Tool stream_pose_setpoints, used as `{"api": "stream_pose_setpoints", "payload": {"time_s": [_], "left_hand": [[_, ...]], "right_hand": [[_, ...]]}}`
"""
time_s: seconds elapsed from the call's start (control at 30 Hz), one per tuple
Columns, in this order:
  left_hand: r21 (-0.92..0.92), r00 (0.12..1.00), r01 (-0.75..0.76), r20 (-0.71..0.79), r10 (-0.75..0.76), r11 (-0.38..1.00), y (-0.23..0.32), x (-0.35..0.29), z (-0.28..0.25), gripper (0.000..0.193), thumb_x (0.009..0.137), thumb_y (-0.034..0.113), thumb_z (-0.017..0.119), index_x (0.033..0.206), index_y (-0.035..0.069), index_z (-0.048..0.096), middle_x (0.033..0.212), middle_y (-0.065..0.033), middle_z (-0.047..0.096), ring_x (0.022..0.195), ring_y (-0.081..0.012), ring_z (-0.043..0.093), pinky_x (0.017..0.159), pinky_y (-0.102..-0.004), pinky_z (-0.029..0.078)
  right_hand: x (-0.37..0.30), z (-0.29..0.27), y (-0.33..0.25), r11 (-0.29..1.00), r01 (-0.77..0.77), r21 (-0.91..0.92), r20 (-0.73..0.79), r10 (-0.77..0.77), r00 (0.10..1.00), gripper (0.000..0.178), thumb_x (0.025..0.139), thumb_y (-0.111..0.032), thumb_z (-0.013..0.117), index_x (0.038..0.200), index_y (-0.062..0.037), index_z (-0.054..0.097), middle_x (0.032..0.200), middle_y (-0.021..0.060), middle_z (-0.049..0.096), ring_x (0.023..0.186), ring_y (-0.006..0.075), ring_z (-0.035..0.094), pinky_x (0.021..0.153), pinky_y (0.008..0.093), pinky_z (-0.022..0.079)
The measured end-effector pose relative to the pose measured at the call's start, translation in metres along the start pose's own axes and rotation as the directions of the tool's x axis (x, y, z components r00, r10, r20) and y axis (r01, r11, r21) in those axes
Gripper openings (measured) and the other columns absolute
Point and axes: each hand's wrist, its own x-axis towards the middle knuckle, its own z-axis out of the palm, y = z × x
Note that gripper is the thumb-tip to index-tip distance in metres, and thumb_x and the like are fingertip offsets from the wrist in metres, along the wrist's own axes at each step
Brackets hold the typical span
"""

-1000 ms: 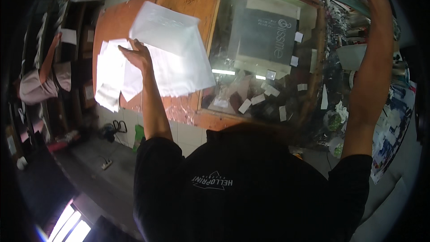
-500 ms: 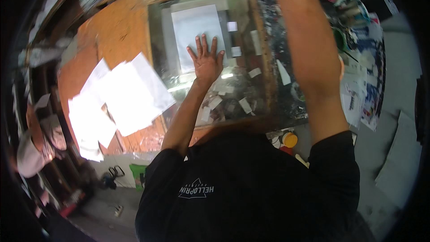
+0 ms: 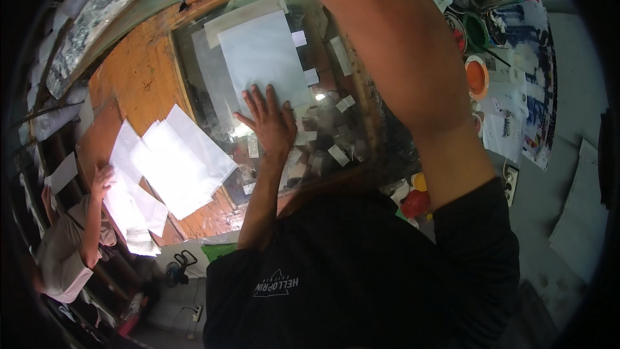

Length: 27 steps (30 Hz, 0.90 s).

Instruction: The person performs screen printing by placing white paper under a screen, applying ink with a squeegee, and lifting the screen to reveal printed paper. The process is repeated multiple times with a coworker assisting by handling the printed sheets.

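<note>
Head view: compared with half a second ago, the left hand [image 3: 268, 126] is now resting nearer the lower edge of the white sheet [image 3: 261, 52], leaving most of it uncovered; a co-worker's hand [image 3: 102, 182] is now reaching the loose papers [image 3: 126, 200]. The sheet is lying over the glass panel [image 3: 206, 84]. The left palm is facing down, fingers spreading. The right forearm [image 3: 407, 52] is extending past the top edge; the right hand is not showing, so its state cannot be told.

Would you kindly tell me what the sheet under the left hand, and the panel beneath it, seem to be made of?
The sheet looks like smooth, matte white paper, being flat, crisp-edged and without glare. The panel seems glossy, glass or perhaps clear plastic: it throws back bright light spots.
</note>
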Motion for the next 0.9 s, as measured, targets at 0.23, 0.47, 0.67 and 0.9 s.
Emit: {"api": "stream_pose_setpoints", "payload": {"time_s": [0.23,0.47,0.67,0.9], "left_hand": [[-0.12,0.999,-0.026,-0.033,0.022,0.992,0.006,0.0,-0.025,0.053,0.102,0.027,0.059,0.149,0.003,0.052,0.164,-0.0255,0.034,0.159,-0.0445,0.015,0.116,-0.0782,-0.003],[-0.986,0.932,0.021,-0.04,-0.359,0.165,0.021,-0.029,-0.154,0.049,0.103,0.027,0.063,0.146,0.006,0.054,0.147,-0.0146,0.055,0.144,-0.034,0.047,0.121,-0.0621,0.027],[-0.628,0.63,0.395,0.716,-0.3,-0.67,0.0,-0.062,-0.143,0.081,0.102,0.042,0.064,0.159,0.005,0.021,0.144,-0.0199,0.04,0.141,-0.0345,0.046,0.118,-0.0707,0.026],[-0.595,0.496,0.444,0.786,-0.369,-0.67,-0.023,-0.065,-0.09,0.097,0.099,0.044,0.066,0.161,-0.005,0.009,0.15,-0.0215,0.036,0.145,-0.0341,0.042,0.122,-0.0691,0.015]], "right_hand": [[0.015,0.007,-0.005,0.993,-0.115,0.003,0.049,0.115,0.992,0.04,0.105,-0.036,0.061,0.107,0.0025,0.073,0.06,0.0043,0.054,0.048,0.0087,0.042,0.042,0.0268,0.04],[-0.117,0.11,-0.036,0.952,-0.012,-0.307,-0.211,-0.056,0.976,0.047,0.09,-0.056,0.072,0.094,-0.009,0.078,0.076,0.0104,0.066,0.061,0.0261,0.064,0.06,0.0439,0.051],[-0.217,0.22,-0.031,0.883,-0.183,-0.433,0.188,0.287,0.939,0.061,0.088,-0.023,0.078,0.145,-0.0111,0.058,0.105,0.0133,0.066,0.097,0.0279,0.06,0.093,0.0458,0.039],[-0.246,0.25,-0.008,0.946,-0.278,-0.164,0.179,0.306,0.935,0.069,0.086,-0.005,0.07,0.152,-0.0148,0.051,0.103,0.0109,0.059,0.103,0.0289,0.056,0.094,0.0539,0.034]]}}
